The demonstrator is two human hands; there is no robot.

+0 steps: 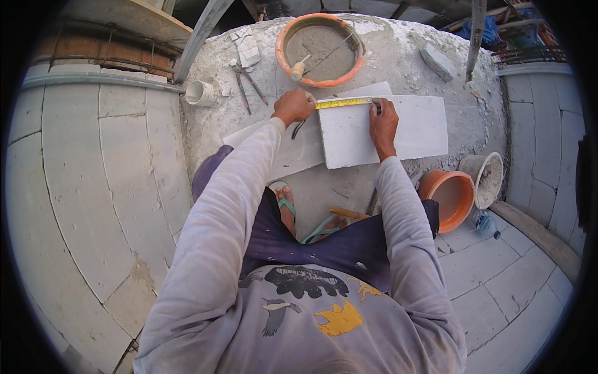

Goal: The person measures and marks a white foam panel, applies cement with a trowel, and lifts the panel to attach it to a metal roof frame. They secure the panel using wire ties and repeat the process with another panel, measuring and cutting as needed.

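Observation:
A yellow tape measure [342,103] is stretched along the far edge of a white block [352,140]. My left hand [294,106] is closed around one end of the tape, beyond the block's left corner. At the other end, my right hand [384,128] pinches the tape, its fingers bent over the block; a small dark part shows at the fingertips. Which hand has the tape's case I cannot tell. Under and beside this block lie more white slabs [423,128]. A dark, curved handle-like piece [298,129] lies just below my left hand.
Beyond my hands stands an orange basin [361,62] of grey mortar with a wooden-handled tool [298,70]. Pincers [246,87], a white cup [200,93] and block pieces [438,62] lie around. Orange [459,215] and whitish buckets [492,181] stand right; block walls [93,187] flank me.

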